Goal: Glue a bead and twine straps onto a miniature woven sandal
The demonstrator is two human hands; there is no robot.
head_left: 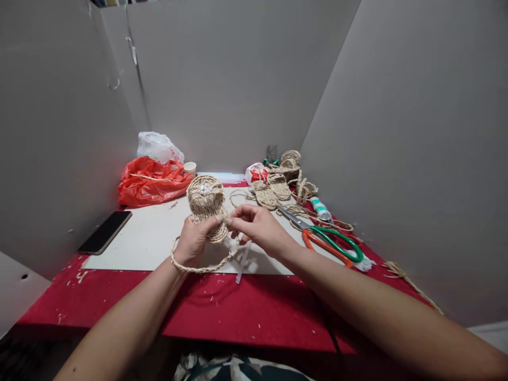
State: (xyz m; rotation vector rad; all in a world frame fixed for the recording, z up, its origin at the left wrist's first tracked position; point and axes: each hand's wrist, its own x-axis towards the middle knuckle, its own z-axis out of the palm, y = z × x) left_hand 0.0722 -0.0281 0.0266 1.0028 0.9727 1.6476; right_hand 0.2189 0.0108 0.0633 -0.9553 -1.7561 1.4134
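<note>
My left hand (194, 238) is closed around a small woven straw sandal (206, 203), holding it upright above a white board (146, 241). A braided straw cord (202, 267) hangs from the sandal and loops under my left wrist. My right hand (257, 227) is right beside the sandal's lower edge, its fingers pinched on the cord's end there. A thin white strip (243, 262) hangs below that hand.
Scissors with green and orange handles (329, 241) lie to the right on the red table (246, 307). More straw sandals and cord (278, 185) sit at the back right with a glue tube (320, 208). A red plastic bag (151, 182), a small cup (190, 168) and a black phone (105, 232) are on the left. Grey walls enclose the table.
</note>
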